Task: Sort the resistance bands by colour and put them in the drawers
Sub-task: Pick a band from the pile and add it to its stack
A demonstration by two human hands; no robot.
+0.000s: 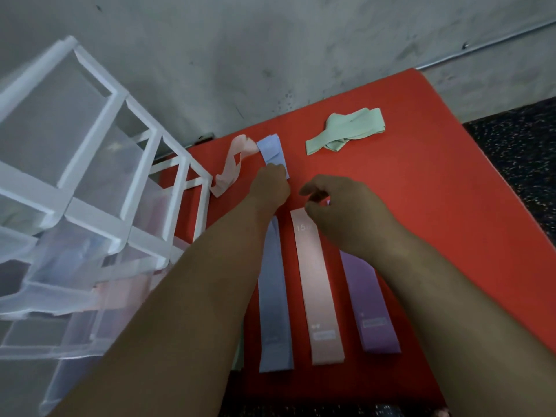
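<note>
1. Pinches the near end of the folded blue band [271,149] with the left hand [270,186], fingertips bunched together on the cloth.
2. Holds the right hand [340,212] above the far end of the flat pink band [316,281], fingers curled toward the thumb. Cannot tell whether anything is pinched.
3. Notes a twisted pink band [231,164] touching the folded blue band's left side and trailing toward the drawer unit [90,182].
4. Records three strips side by side and apart: flat blue band [275,296], flat pink band, flat purple band [373,302], partly under the forearms.
5. Locates the crumpled green band [346,130] at the far end, well apart from both hands.
6. Logs the red mat [436,182] under all bands, abutting a stained grey wall [270,40], with dark speckled floor [517,152] to the right.
7. Logs the translucent, white-framed drawer unit at left, with pinkish and bluish tints through the plastic, too blurred to identify.
</note>
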